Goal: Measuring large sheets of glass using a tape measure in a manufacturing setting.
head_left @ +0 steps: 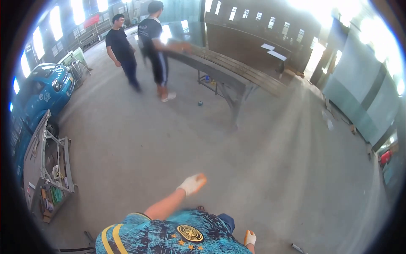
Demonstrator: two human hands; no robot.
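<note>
My left hand, in a white work glove with orange-coated fingers, hangs in front of my body above the grey floor. Its fingers are curled together, and nothing shows in them. By my right side, low in the view, my right hand wears a matching glove. Its fingers are also drawn together around nothing visible, though the wrist is partly cut off by my body. Neither hand touches anything. My patterned blue shirt fills the lower middle.
Two people stand at a long dark metal-framed table. A tape roll lies on the floor. At left are a blue car and a metal rack with tools. Large glass sheets lean at right.
</note>
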